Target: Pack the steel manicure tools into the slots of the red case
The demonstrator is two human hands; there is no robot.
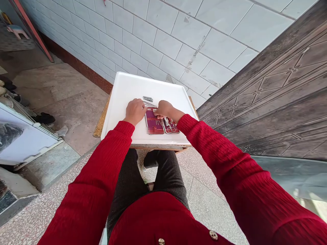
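An opened manicure case (155, 126) with a purple lining lies on a white tray (127, 89). My left hand (135, 111) is closed at the case's upper left corner, its fingertips gripping the edge. Over the upper middle of the case, my right hand (165, 109) is curled in a pinch; whatever its fingers hold is too small to make out. Small scissors (171, 129) and a nail clipper (167, 121) sit in the right half of the case, partly covered by my right hand. Slim metal tools (149, 104) and a clipper-like metal piece (148, 99) rest on the tray beyond the case.
The tray stands on a wooden table (102, 117) against a tiled wall (158, 37). A dark patterned metal door (276, 98) is close on the right. To the left are a white rack (22, 132) with shoes and, farther off, a small stool (17, 30).
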